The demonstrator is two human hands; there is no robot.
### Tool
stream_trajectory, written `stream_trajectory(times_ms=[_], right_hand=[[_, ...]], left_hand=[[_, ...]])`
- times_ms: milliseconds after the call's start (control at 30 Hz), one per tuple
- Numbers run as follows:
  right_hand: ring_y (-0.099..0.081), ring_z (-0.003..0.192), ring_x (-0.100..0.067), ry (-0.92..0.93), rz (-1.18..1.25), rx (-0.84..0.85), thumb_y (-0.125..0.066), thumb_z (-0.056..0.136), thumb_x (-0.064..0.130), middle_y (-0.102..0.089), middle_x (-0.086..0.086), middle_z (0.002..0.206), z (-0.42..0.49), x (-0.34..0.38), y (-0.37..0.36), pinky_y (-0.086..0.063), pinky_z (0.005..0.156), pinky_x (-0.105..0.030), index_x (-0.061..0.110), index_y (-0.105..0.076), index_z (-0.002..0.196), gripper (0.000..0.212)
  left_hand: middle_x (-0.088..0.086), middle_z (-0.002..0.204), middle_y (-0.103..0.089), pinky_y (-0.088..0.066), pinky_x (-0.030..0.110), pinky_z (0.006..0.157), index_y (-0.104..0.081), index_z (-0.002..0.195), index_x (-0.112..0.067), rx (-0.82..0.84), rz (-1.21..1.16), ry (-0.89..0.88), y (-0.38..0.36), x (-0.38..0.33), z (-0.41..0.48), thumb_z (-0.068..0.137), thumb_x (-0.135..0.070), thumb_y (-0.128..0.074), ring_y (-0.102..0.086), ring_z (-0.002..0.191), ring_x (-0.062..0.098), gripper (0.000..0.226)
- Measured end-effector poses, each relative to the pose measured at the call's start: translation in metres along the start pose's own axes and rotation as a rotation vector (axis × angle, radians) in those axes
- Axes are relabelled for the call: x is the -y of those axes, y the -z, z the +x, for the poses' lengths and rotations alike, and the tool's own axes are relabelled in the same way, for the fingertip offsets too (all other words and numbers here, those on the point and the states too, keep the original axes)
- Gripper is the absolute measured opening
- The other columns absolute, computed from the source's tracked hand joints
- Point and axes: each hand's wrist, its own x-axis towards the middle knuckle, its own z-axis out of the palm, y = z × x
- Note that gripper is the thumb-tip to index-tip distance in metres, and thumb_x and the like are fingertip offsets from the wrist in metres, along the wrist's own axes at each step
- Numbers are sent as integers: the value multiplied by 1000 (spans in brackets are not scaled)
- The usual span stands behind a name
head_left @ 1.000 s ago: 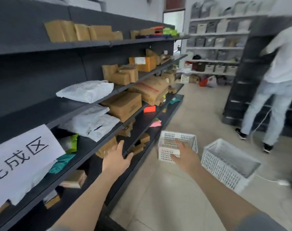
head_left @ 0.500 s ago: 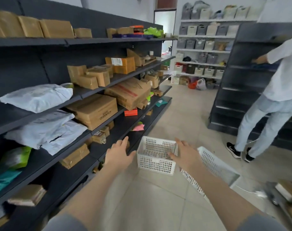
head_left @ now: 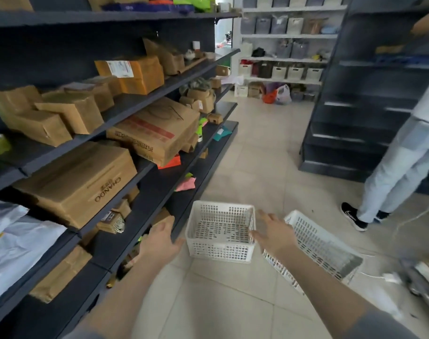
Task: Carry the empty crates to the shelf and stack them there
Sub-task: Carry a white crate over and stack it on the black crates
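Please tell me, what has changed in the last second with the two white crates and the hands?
The view advanced along the aisle. The upright crate now sits between both hands: the left hand came off the shelf edge toward its left side, and the right hand lies open at its right rim. No firm grip is visible. The tilted crate stays at the right, and both crates remain empty.

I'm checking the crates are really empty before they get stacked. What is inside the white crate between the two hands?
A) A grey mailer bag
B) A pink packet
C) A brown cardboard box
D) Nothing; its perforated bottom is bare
D: the white crate between the left hand and right hand shows only its bare perforated bottom, with nothing lying inside.
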Motion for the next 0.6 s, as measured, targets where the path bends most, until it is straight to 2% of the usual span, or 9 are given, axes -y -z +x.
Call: stream_trajectory(times_ms=[233, 367, 500, 600], right_hand=[[-36, 139, -27, -51, -22, 39, -44, 87, 58, -35, -4, 152, 117, -26, -14, -25, 114, -48, 29, -14, 150, 76], [-39, 137, -27, -44, -61, 80, -46, 88, 56, -37, -5, 151, 197, -46, -30, -26, 113, -46, 27, -14, 150, 76], [-32, 142, -28, -27, -82, 161, -45, 90, 53, -25, -7, 158, 287, -59, -51, -22, 117, -46, 26, -13, 151, 74], [-34, 140, -27, 10, -106, 218, -43, 91, 53, -25, -7, 158, 347, -68, -71, -23, 115, -45, 26, -16, 151, 71]], left_hand=[[5, 146, -43, -42, 42, 101, -20, 151, -23, 72, 99, -158, -8, -66, 134, 90, -56, -40, -45, 129, 26, 72], [2, 150, -38, -39, 44, 104, -16, 152, -24, 132, 106, -147, -27, -87, 215, 90, -56, -37, -42, 131, 26, 73], [3, 149, -39, -39, 42, 104, -14, 153, -25, 173, 116, -114, -53, -94, 291, 90, -58, -36, -43, 131, 25, 75], [4, 149, -40, -40, 40, 103, -14, 153, -25, 210, 99, -59, -69, -97, 348, 90, -57, -38, -44, 131, 24, 74]])
